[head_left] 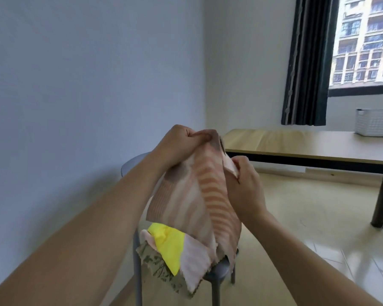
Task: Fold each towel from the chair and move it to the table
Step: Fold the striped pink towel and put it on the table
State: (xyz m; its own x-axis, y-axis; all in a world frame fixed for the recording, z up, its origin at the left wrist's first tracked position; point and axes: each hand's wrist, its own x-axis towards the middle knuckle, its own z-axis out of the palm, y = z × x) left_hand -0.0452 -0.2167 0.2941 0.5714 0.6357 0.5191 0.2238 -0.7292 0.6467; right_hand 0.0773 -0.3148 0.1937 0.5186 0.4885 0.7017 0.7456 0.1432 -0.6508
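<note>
Striped in pink, orange and brown, the towel [195, 186] you hold carries no readable label or writing; the only print in sight is a dark pattern on the olive cloth [157, 270] below, too blurred to read. Your left hand [181, 144] is clenched around the striped towel's top corner, thumb pressed over the bunched fabric, and the towel hangs straight down from that fist. Your right hand [243, 186] sits just lower and to the right of the left one, its fingers pinching the towel's right edge where a pale flap folds outward. Beneath both hands, the towel's lower end touches the heap on the grey chair [217, 274]: a yellow cloth [170, 241], a pale pink towel [192, 259] and the olive cloth, all draped over the seat's front edge. Beyond your right hand, well apart from it, stands the wooden table [296, 144] with dark legs; a white basket [375, 124] rests on its far right end, under the window [365, 40] with a dark curtain [307, 62] beside it.
</note>
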